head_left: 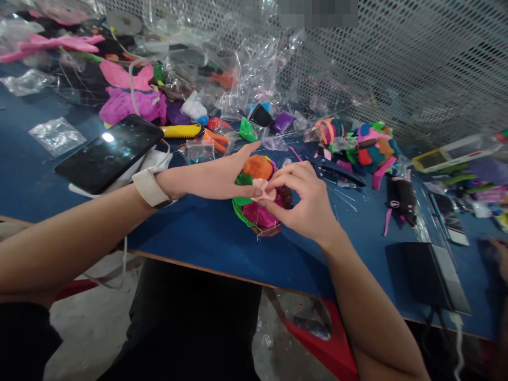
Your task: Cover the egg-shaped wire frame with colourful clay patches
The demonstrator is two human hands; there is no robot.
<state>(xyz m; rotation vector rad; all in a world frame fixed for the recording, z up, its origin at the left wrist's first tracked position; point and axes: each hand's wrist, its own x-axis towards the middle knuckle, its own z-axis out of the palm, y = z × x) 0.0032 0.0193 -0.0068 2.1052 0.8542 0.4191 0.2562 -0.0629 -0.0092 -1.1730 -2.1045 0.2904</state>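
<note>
- Head view, and here's the left hand, coming in from the left with its digits spread wide, one stretched away from the person, another with its tip on the pale piece.
- Over on the other side, the right hand has a narrow grip, thumb and finger closing on that same pale piece, the other fingers curled just above.
- And the pale piece sits right between the hands, over the middle of the patchwork lump, with orange beyond it, green to its left, magenta nearer the person and brown on the right.
- All of this is happening near the front edge of the blue surface.
- Beyond the left wrist lies the phone, its screen catching a bright glare, with the yellow tool just past its far right corner.
- Look behind the lump: the green piece and the purple piece, crowded by clear plastic.
- Out to the right, another many-coloured lump, then the black figure, with the dark box closer in.
</note>
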